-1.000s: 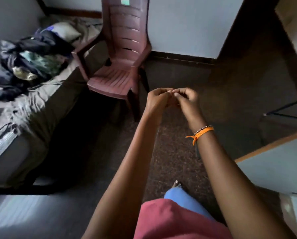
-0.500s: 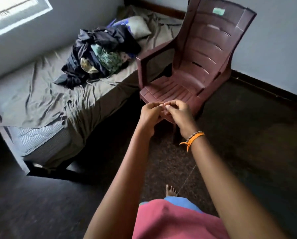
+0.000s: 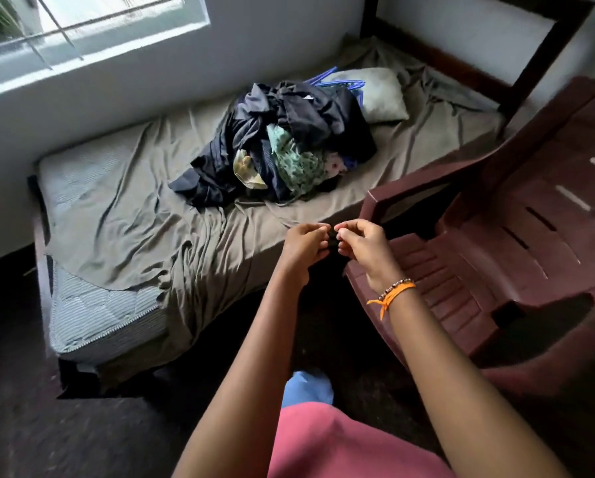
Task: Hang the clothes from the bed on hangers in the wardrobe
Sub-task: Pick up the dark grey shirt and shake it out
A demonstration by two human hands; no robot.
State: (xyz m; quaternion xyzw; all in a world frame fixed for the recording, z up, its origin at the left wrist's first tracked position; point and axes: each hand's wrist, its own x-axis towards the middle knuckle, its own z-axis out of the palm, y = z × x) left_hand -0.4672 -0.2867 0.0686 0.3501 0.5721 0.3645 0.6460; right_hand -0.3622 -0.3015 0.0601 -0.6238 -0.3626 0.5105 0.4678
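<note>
One bed [image 3: 123, 208] under one window [image 3: 82, 25]. One chair [image 3: 517, 243] stands against the bed's near side. One clothes pile [image 3: 282, 146] lies mid-bed; one pillow [image 3: 375, 93] sits just behind it, with blue hangers [image 3: 341, 82], count unclear, between them. Two hands: left hand [image 3: 303, 248] and right hand [image 3: 365, 246] meet before the bed's edge, fingers curled on a small dark item, not identifiable.

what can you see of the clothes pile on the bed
The clothes pile is a crumpled heap of soft fabric, mostly dark navy and black, with a green patterned garment, a yellowish piece and a floral scrap showing at its front. It lies on the wrinkled olive sheet, against the pillow, with blue hangers poking out behind. Neither hand touches it.
</note>
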